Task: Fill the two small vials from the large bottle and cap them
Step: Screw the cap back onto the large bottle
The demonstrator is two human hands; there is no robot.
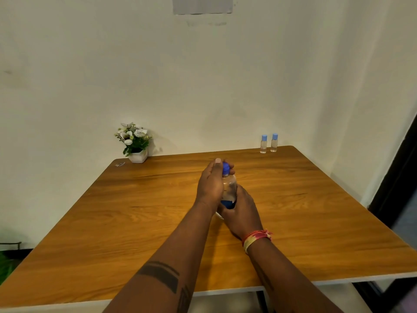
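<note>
The large clear bottle (229,188) with a dark blue label stands upright at the middle of the wooden table (135,218). My right hand (242,211) wraps around its lower body. My left hand (211,185) reaches over it, fingers closed on the blue cap (226,167). Two small clear vials, one (263,144) beside the other (274,143), stand upright at the table's far right edge against the wall, each with a light blue cap on. Both vials are well beyond my hands.
A small white pot of white flowers (135,143) sits at the far left corner. A tiny clear scrap (120,164) lies near it. The wall runs close behind the table; a dark doorway (397,177) is at the right.
</note>
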